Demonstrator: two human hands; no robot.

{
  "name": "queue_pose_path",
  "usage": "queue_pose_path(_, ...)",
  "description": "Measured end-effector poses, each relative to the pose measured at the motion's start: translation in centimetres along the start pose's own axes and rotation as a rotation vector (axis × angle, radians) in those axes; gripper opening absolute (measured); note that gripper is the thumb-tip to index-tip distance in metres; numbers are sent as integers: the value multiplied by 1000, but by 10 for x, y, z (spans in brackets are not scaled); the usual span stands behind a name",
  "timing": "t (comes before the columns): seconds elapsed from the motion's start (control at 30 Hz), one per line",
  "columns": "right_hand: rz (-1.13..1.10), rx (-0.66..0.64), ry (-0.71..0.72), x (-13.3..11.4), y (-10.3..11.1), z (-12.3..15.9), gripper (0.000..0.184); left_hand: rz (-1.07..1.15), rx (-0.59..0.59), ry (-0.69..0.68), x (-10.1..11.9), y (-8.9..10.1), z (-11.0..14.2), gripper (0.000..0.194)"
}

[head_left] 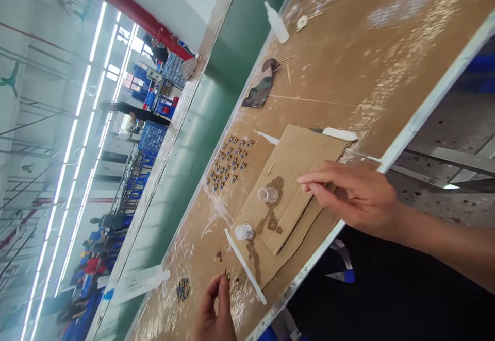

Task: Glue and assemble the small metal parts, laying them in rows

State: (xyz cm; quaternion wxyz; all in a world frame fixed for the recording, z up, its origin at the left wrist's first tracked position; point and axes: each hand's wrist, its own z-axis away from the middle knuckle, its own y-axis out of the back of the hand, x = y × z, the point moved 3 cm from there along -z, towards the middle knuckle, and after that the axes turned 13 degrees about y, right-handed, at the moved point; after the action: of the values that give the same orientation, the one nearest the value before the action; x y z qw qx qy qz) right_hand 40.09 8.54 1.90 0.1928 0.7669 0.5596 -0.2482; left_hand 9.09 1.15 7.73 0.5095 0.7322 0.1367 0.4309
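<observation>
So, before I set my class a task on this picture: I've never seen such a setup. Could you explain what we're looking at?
No machine here: these are a person's two bare hands. The single picture comes from a camera worn on the head, looking forward and down, so everything appears tilted. On the workbench lies layered cardboard with two small clear containers and wet-looking patches. Nearby, tiny blue-and-gold pieces are spread out. The left hand pinches a tiny dark piece. The right hand is over the cardboard's edge; whether it holds anything, I can't tell.

L hand (pixel 216 311) w/ pc. (pixel 227 275) (tiny)
</observation>
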Motion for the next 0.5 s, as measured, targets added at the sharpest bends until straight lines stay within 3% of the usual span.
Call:
queue_pose_path(0.1,14,-21,-2,-6,-5,1,22,22,2,107,-31,-3,-2,31)
queue_pose_path(0.2,36,-52,12,-12,-12,5,26,30,-54,149,-47,-6,-4,34)
queue_pose_path(0.37,101,-95,62,-18,-20,10,26,85,-101,151,-57,-9,-8,40)
queue_pose_path(0.5,141,-136,-75,-19,-22,10,19,99,-151,149,-54,-11,-8,40)
